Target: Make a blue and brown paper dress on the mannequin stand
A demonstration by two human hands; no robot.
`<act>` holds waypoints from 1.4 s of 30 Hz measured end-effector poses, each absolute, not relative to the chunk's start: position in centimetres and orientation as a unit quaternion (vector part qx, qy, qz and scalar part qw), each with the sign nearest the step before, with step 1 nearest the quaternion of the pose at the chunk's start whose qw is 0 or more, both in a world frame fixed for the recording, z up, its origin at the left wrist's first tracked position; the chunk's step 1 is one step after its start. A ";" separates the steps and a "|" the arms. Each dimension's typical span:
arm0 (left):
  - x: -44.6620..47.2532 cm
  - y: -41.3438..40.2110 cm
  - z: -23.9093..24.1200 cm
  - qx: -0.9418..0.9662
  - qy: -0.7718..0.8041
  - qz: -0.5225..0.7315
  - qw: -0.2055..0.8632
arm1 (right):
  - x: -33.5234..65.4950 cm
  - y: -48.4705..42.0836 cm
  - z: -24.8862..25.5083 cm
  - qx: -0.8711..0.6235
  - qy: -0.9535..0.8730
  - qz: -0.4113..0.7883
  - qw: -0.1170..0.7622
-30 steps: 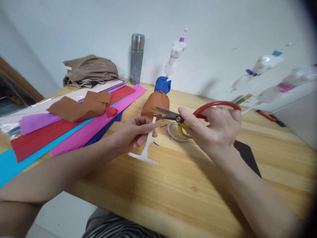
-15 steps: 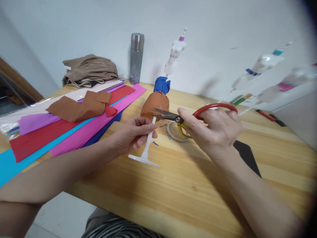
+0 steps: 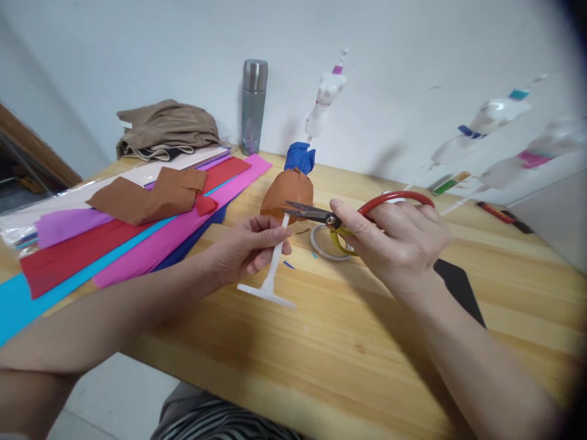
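Observation:
My left hand point(image 3: 254, 244) is closed around the white stem point(image 3: 277, 252) of a small stand with a flat foot point(image 3: 266, 296). At the stem's top is a rounded brown skirt-like piece point(image 3: 288, 186), with a crumpled blue piece point(image 3: 299, 157) above it. My right hand point(image 3: 397, 235) grips scissors point(image 3: 397, 196) with red and yellow handles. Their slightly parted blades point(image 3: 307, 211) lie across the brown piece's lower edge. A white miniature mannequin point(image 3: 318, 104) with a pink neck band rises above the blue piece; I cannot tell whether they are joined.
Coloured sheets point(image 3: 183, 229) and brown scraps point(image 3: 151, 195) lie to the left, with folded brown cloth point(image 3: 167, 128) behind. A grey flask point(image 3: 254, 110) stands by the wall. Further right are two white mannequins point(image 3: 498, 116), a cutter point(image 3: 452, 183), a tape roll point(image 3: 316, 247) and a black flat object point(image 3: 458, 290).

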State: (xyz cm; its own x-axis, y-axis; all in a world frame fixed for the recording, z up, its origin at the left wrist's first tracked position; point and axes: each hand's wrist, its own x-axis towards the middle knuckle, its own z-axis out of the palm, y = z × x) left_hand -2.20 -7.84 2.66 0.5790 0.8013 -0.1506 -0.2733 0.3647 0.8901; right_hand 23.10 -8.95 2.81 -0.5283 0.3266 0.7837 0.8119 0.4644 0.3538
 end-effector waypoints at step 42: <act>-1.9 -7.0 1.4 0.428 0.280 0.419 0.751 | 22.1 -8.1 2.0 -0.380 -0.807 -0.350 0.286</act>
State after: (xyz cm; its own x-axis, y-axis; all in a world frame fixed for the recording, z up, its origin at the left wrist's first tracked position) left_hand -1.95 -6.97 1.40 0.4924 0.8682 -0.0613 -0.3902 0.2832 0.8761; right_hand 22.11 -8.13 1.96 -0.5485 0.4130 0.7270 0.8128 0.4672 0.3479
